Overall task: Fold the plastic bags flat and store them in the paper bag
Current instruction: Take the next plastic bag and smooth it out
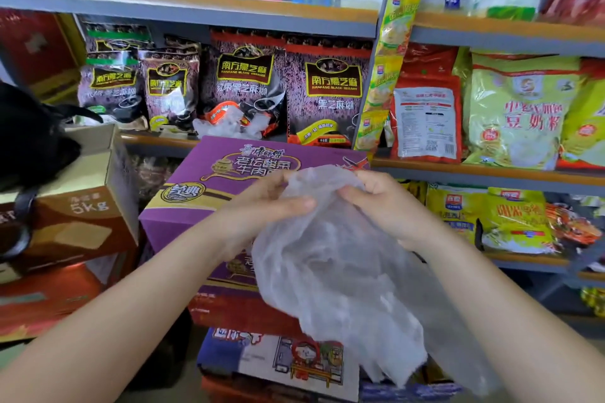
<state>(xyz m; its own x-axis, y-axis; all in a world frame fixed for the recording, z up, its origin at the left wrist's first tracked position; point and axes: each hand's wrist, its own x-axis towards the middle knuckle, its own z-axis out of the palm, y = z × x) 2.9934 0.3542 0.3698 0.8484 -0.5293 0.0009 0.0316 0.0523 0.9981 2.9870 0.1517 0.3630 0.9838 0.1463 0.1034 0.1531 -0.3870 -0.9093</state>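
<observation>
Our left hand (268, 203) pinches the upper edge of the plastic bag (340, 271) between thumb and fingers, and our right hand (386, 203) grips the same crumpled edge close beside it, so the bag hangs in the air before the purple carton (209, 180). Thin, cloudy and limp, the film is wrinkled all over and could slip or trap air, leaving a puffy fold. We see no paper bag anywhere.

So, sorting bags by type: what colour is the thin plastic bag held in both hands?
Translucent milky white thin plastic bag, head view.
</observation>
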